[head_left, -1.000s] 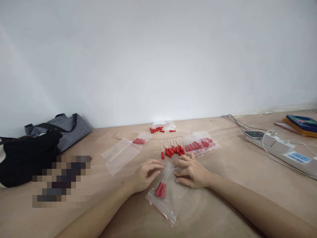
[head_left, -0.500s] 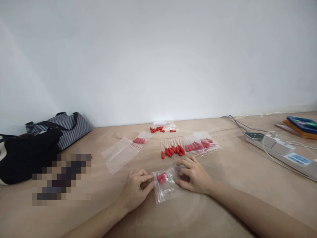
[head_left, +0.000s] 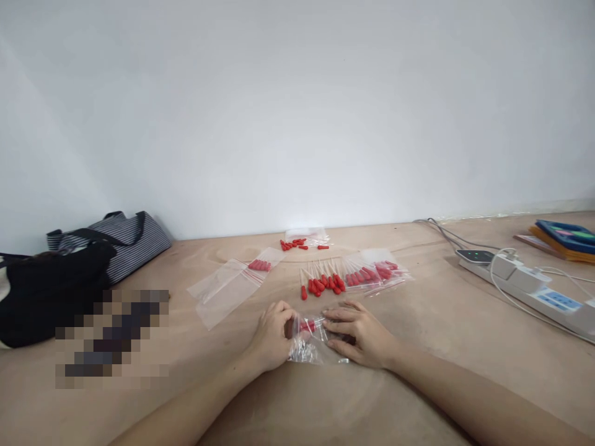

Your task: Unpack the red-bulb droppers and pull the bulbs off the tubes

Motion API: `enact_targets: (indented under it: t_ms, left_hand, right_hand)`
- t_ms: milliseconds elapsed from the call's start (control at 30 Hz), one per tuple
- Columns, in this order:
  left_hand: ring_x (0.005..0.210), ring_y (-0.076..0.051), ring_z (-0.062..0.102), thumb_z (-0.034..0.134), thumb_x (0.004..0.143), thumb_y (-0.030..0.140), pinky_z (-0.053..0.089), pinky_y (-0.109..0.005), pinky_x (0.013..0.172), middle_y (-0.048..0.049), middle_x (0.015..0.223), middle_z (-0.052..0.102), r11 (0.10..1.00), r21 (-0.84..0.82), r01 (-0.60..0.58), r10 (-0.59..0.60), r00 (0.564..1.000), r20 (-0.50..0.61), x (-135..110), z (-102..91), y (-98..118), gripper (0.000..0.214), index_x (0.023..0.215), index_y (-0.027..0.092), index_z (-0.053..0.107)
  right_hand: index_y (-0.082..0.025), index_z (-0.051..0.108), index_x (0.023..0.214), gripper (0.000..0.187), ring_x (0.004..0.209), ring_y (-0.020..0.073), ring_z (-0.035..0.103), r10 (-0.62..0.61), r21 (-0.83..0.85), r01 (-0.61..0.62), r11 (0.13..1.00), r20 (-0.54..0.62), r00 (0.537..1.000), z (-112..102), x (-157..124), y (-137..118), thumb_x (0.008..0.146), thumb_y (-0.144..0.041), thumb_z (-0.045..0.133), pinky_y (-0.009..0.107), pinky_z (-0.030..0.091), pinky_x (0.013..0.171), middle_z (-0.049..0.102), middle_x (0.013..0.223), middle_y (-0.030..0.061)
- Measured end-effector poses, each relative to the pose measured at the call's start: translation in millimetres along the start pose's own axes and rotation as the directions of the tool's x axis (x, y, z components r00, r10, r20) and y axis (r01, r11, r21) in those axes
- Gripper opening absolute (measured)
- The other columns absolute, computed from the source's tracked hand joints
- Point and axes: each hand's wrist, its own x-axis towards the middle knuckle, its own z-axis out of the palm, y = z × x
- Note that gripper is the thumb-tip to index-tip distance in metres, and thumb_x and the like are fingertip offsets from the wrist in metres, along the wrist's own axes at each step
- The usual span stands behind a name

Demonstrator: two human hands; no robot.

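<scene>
A clear zip-lock bag (head_left: pixel 320 353) with a few red-bulbed droppers (head_left: pixel 307 325) inside lies crumpled on the table between my two hands. The fingers of my left hand (head_left: pixel 274 337) are closed on its left edge, near the red bulbs. My right hand (head_left: pixel 360 334) grips the bag's right side, with thumb and fingers bent over the plastic. Just beyond the hands lies a row of loose droppers (head_left: pixel 323 285), their thin pale stems pointing away. To their right are bagged droppers (head_left: pixel 367 272).
At the left lie flat clear bags (head_left: pixel 223 297), and red bulbs (head_left: pixel 260 265) show in one. Loose red bulbs (head_left: pixel 292 244) lie near the wall by another bag (head_left: pixel 307 234). Cloth bags (head_left: pixel 56 291) stand far left; a power strip (head_left: pixel 548 291) with cables is at right.
My left hand has moved right and slightly away from me, bunching the bag towards my right hand. The bag, flatter before, is now crumpled. My right hand has shifted a little.
</scene>
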Motion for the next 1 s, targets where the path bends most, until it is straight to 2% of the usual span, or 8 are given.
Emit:
enact_targets:
  t_ms: [167, 367, 433, 567, 633, 800, 900, 1000]
  left_hand:
    - [0.082, -0.019, 0.051, 0.064, 0.063, 0.028, 0.042, -0.033, 0.076, -0.003, 0.085, 0.055, 0.998, -0.042, -0.051, 0.049, 0.997, -0.052, -7, -11.4, -7, 0.012, 0.064, 0.018, 0.057]
    - [0.082, -0.017, 0.053, 0.056, 0.072, 0.026, 0.043, -0.03, 0.077, -0.0038, 0.087, 0.055, 0.991, -0.033, -0.13, 0.128, 0.99, -0.055, -13, -22.4, -11, 0.009, 0.068, 0.017, 0.056]
    - [0.086, -0.018, 0.053, 0.055, 0.073, 0.029, 0.042, -0.032, 0.079, -0.0055, 0.092, 0.055, 0.988, 0.004, -0.153, 0.154, 0.988, -0.027, -12, -22.7, -12, 0.011, 0.073, 0.017, 0.058]
    - [0.101, -0.026, 0.047, 0.065, 0.065, 0.033, 0.038, -0.041, 0.086, -0.0088, 0.11, 0.051, 0.99, 0.075, -0.122, 0.122, 0.993, 0.003, -10, -21.3, -14, 0.02, 0.079, 0.019, 0.062]
    - [0.102, -0.026, 0.047, 0.063, 0.066, 0.03, 0.038, -0.043, 0.087, -0.0084, 0.108, 0.053, 0.992, 0.069, -0.106, 0.109, 0.993, -0.037, -10, -20.0, -13, 0.014, 0.075, 0.019, 0.062]
    - [0.096, -0.022, 0.051, 0.06, 0.064, 0.021, 0.04, -0.037, 0.084, -0.0066, 0.098, 0.056, 0.991, 0.013, -0.133, 0.133, 0.978, -0.164, -13, -17.5, -13, 0.006, 0.061, 0.017, 0.057]
    - [0.093, -0.021, 0.052, 0.058, 0.063, 0.017, 0.042, -0.034, 0.08, -0.006, 0.095, 0.057, 0.985, -0.012, -0.172, 0.167, 0.968, -0.187, -15, -17.6, -16, 0.005, 0.058, 0.017, 0.055]
    - [0.092, -0.02, 0.053, 0.057, 0.062, 0.018, 0.043, -0.032, 0.079, -0.0063, 0.095, 0.057, 0.98, -0.018, -0.2, 0.196, 0.969, -0.153, -17, -18.9, -21, 0.005, 0.058, 0.017, 0.055]
  right_hand:
    - [-0.022, 0.053, 0.116, 0.036, 0.11, 0.0175, 0.049, 0.0, 0.068, -0.002, 0.998, 0.042, 0.999, 1, 0, 0, 0.082, -0.032, 0.047, 0.037, 0.034, 0.096, 0.055, 0.118, 0.0071]
    - [-0.02, 0.057, 0.112, 0.033, 0.11, 0.0184, 0.049, 0.035, 0.047, -0.033, 0.998, -0.034, 0.999, 5, -1, 1, 0.083, -0.033, 0.047, 0.034, 0.038, 0.094, 0.056, 0.116, 0.0081]
    - [-0.021, 0.059, 0.108, 0.03, 0.11, 0.0187, 0.049, 0.047, 0.029, -0.046, 0.999, -0.037, 0.998, 5, -1, 2, 0.083, -0.032, 0.048, 0.036, 0.037, 0.095, 0.058, 0.114, 0.0069]
    - [-0.023, 0.06, 0.106, 0.027, 0.109, 0.0191, 0.05, 0.045, -0.007, -0.045, 0.999, -0.001, 0.999, 3, -1, 1, 0.084, -0.028, 0.045, 0.04, 0.034, 0.097, 0.059, 0.113, 0.0042]
    - [-0.024, 0.06, 0.106, 0.027, 0.109, 0.0192, 0.05, 0.052, -0.023, -0.052, 0.998, 0.004, 0.999, 2, -1, 1, 0.085, -0.026, 0.043, 0.04, 0.034, 0.096, 0.058, 0.114, 0.0041]
    - [-0.023, 0.061, 0.104, 0.027, 0.109, 0.0189, 0.05, 0.063, -0.062, -0.064, 0.996, -0.009, 0.998, 3, -1, 1, 0.085, -0.024, 0.042, 0.039, 0.034, 0.095, 0.06, 0.11, 0.0047]
    - [-0.024, 0.062, 0.101, 0.026, 0.109, 0.0194, 0.05, 0.082, -0.089, -0.083, 0.993, -0.007, 0.997, 3, -2, 1, 0.086, -0.025, 0.04, 0.041, 0.032, 0.095, 0.062, 0.108, 0.0034]
    - [-0.026, 0.062, 0.098, 0.026, 0.108, 0.0197, 0.051, 0.107, -0.1, -0.108, 0.989, -0.008, 0.994, 2, -2, -1, 0.086, -0.024, 0.039, 0.045, 0.028, 0.097, 0.062, 0.108, 0.0016]
